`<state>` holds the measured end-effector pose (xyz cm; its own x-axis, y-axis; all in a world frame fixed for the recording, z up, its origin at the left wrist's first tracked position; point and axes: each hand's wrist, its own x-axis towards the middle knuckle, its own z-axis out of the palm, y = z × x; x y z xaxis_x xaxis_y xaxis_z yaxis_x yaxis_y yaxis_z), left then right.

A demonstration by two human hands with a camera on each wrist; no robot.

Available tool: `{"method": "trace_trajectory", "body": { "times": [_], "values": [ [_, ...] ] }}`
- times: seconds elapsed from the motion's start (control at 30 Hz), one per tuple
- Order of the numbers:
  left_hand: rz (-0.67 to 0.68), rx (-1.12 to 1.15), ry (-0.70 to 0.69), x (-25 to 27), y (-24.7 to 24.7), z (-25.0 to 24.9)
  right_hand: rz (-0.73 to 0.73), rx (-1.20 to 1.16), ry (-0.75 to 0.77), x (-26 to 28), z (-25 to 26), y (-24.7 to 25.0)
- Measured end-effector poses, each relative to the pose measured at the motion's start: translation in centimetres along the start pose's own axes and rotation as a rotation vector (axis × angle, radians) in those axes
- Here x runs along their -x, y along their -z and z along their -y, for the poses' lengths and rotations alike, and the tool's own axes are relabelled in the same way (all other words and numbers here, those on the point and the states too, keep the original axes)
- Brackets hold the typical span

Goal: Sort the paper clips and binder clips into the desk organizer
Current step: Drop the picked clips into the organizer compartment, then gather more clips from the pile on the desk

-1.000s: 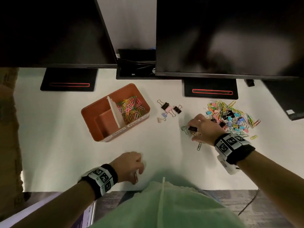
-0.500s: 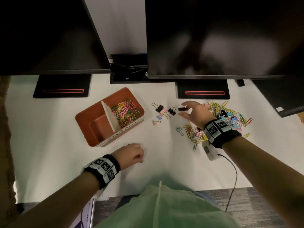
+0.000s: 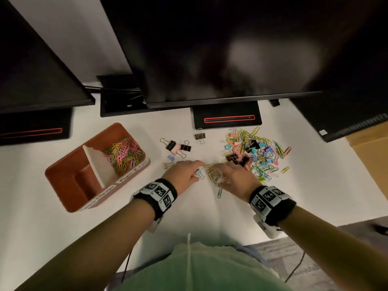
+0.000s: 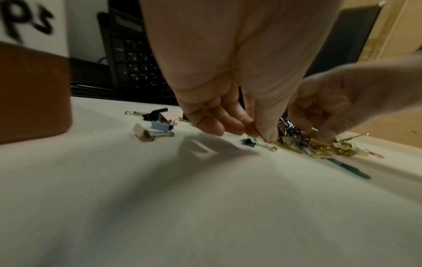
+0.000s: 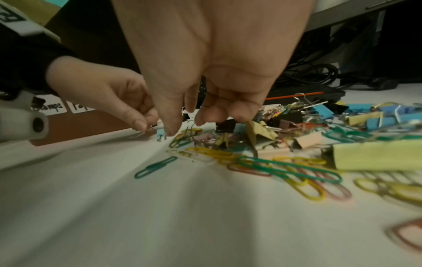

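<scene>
The orange desk organizer [image 3: 69, 185] stands at the left, its right compartment full of coloured paper clips [image 3: 123, 154]. A mixed pile of paper clips and binder clips [image 3: 256, 152] lies at the right. Between my hands is a small heap of paper clips [image 3: 215, 175]. My left hand [image 3: 198, 171] pinches the wire handle of a small blue binder clip [image 4: 250, 141] that lies on the desk. My right hand [image 5: 187, 126] hangs over the small heap, thumb and fingers apart, fingertips [image 5: 170, 131] touching the clips and holding nothing. Three binder clips [image 3: 176, 147] lie grouped beyond my left hand, and a black binder clip [image 3: 200, 136] lies further back.
Two dark monitors overhang the white desk, their bases [image 3: 226, 118] standing just behind the clips. A keyboard [image 4: 137, 66] sits at the back. A lone green paper clip [image 3: 219, 193] lies near my right wrist. A cardboard box [image 3: 373, 156] borders the desk on the right.
My right hand left a black binder clip at the back and came back to the small paper clip heap. My left hand moved from the near desk edge up to the small blue binder clip.
</scene>
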<state>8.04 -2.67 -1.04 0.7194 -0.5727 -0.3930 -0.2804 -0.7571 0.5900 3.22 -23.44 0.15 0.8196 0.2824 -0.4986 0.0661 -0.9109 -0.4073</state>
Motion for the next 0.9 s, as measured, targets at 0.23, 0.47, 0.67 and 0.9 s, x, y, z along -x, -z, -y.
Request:
{"method": "trace_trajectory", "body": {
  "times": [0.23, 0.47, 0.67, 0.9],
  "values": [
    [0.001, -0.018, 0.086, -1.2, -0.8, 0.0, -0.066, 0.038, 0.113, -2.9, -0.5, 0.5],
    [-0.129, 0.148, 0.176, 0.0, -0.5, 0.3, -0.153, -0.055, 0.128, -4.1, -2.1, 3.3],
    [-0.368, 0.271, 0.3, 1.5, -0.2, 1.4, -0.203, -0.01, 0.099, -5.1, -4.2, 5.0],
    [-0.371, 0.177, 0.133, 0.4, -1.8, -0.1, 0.034, 0.074, 0.318, -2.5, -3.5, 3.2]
  ]
}}
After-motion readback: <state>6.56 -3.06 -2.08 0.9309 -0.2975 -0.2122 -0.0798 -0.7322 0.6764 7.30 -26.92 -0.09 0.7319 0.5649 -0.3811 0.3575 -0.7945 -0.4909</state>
